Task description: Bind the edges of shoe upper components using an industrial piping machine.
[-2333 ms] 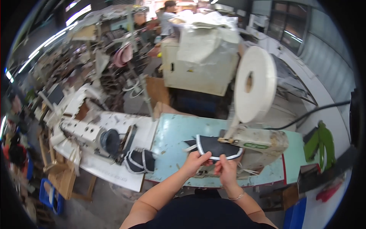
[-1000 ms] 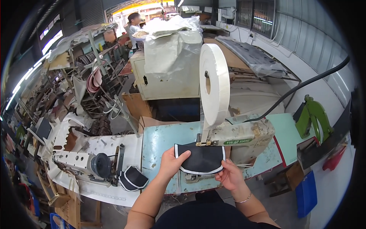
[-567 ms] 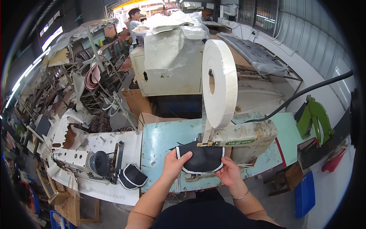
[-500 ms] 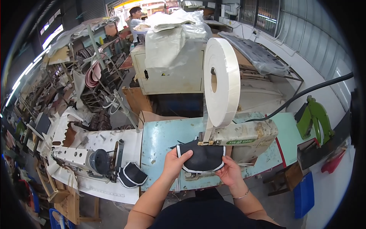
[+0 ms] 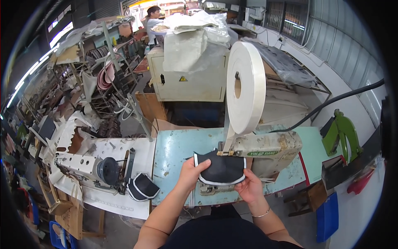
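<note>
A black panel with white-bound edges [image 5: 220, 170] lies at the front of the taping machine [image 5: 267, 151], its far edge under the machine's head. My left hand [image 5: 190, 173] grips its left side, thumb flat on top and the other fingers underneath. At the lower right corner, my right hand [image 5: 250, 186] pinches the edge between thumb and fingers. Above the machine stands a large roll of white tape [image 5: 256, 91], and a strip runs from it down to the head. Part of the machine bed is hidden beneath the panel.
Several similar black pieces [image 5: 143, 186] are heaped left of me beside a second sewing machine [image 5: 81, 168]. The light-blue tabletop [image 5: 174, 143] extends around my work. A green hand press [image 5: 343, 135] stands at the right. Behind the table is a cream cabinet [image 5: 188, 83]; a person [image 5: 153, 23] is beyond it.
The whole view has shifted slightly. Both hands keep their hold on the panel, which sits at nearly the same place by the machine head and looks slightly turned.
</note>
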The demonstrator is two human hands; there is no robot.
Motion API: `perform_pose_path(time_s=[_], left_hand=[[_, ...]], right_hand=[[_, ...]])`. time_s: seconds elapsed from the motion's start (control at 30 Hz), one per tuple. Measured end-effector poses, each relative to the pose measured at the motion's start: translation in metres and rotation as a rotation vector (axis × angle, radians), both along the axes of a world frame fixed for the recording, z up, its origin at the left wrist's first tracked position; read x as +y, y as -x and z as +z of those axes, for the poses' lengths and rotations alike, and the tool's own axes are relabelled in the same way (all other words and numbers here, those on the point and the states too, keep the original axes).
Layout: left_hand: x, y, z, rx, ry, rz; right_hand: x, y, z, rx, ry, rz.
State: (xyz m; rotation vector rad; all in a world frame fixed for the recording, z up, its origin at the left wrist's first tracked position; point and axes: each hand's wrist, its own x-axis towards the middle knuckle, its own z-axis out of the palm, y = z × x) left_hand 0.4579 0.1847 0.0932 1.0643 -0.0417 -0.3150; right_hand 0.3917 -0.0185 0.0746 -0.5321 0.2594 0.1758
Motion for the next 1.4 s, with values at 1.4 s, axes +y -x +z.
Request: perform_pose_path(time_s=[1.4], left_hand=[[0.083, 0.002, -0.11, -0.481, -1.172, 0.503]], right_hand=[[0.017, 0.01, -0.04, -0.371, 0.442, 0.318]])
